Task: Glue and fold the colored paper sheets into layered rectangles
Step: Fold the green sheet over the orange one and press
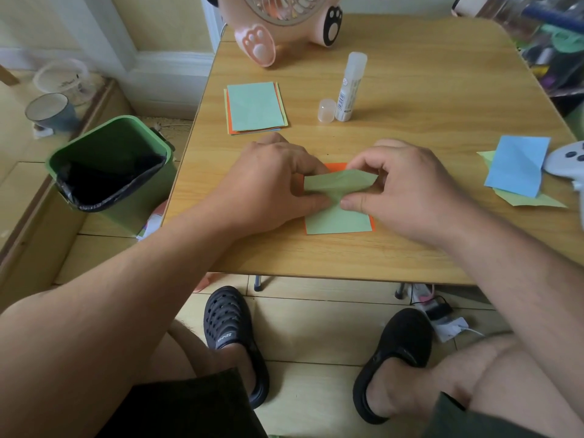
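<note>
A light green sheet (338,221) lies on an orange sheet (337,166) in the middle of the wooden table (410,115). The green sheet's far half is folded up and toward me. My left hand (271,181) pinches its left side, thumb on the paper near the fold. My right hand (401,184) pinches the lifted flap at its right edge, thumb pressing near the crease. A stack of colored sheets (254,107), green on top, lies further back on the left. A glue stick (349,86) stands uncapped behind, its cap (326,110) beside it.
A blue folded sheet (516,165) on a yellow-green one lies at the table's right edge, by a white controller (567,161). A pink fan (284,23) stands at the back. A green bin (110,169) sits on the floor to the left. My feet are under the table.
</note>
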